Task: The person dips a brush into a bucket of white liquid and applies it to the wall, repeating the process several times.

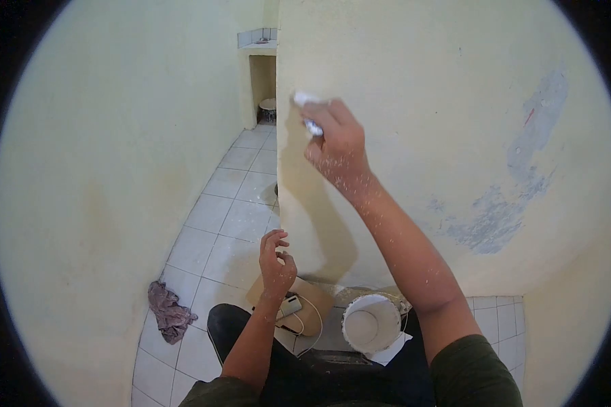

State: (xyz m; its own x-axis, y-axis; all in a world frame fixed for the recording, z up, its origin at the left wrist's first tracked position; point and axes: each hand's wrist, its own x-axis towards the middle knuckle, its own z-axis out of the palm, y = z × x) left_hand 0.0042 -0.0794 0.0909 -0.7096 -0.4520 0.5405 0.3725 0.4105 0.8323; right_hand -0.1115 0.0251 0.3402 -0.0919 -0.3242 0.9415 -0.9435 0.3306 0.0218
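My right hand (341,139) is raised against the pale yellow wall (414,74), closed around a small white pad (308,99). Part of the pad sticks out past the fingers, and blur hides whether it is sandpaper or cloth. White specks dot the back of this hand and the forearm. Lower down, by the wall's left edge, my left hand (277,266) hangs with loosely bent fingers apart and nothing in them. Below, between my legs, stands a white bucket (372,324) with a whitish-smeared inside.
A crumpled brownish cloth (170,313) lies on the tiled floor (204,210) at left. Beneath my left hand, a white device with a cable (289,308) rests on a tan board (312,319). Grey patches (495,214) mark the wall at right. Another container (268,105) stands in the far recess.
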